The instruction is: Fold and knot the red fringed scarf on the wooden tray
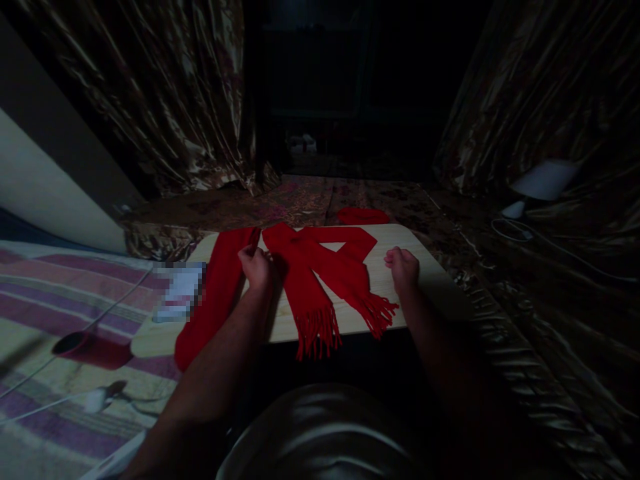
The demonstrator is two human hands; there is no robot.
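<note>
A red scarf (300, 273) lies on the small wooden table (395, 235), its two fringed ends spread toward me and a bend of it looping to the right. Left of it, a long red knitted band (215, 293) runs down the table and over the near edge. My left hand (257, 267) is closed in a pinch at the upper right edge of this band, with red cloth at its fingertips. Over the table's right part, my right hand (403, 268) is closed, apart from the scarf, and no object shows in it.
Behind the table's far edge sits another red cloth piece (363, 215). A blurred-out packet (180, 291) lies at the table's left. On the striped bedding are a red cylinder (95, 350) and a white plug (97, 399) with cables. A white lamp (545, 180) stands right, beside patterned curtains (200, 100).
</note>
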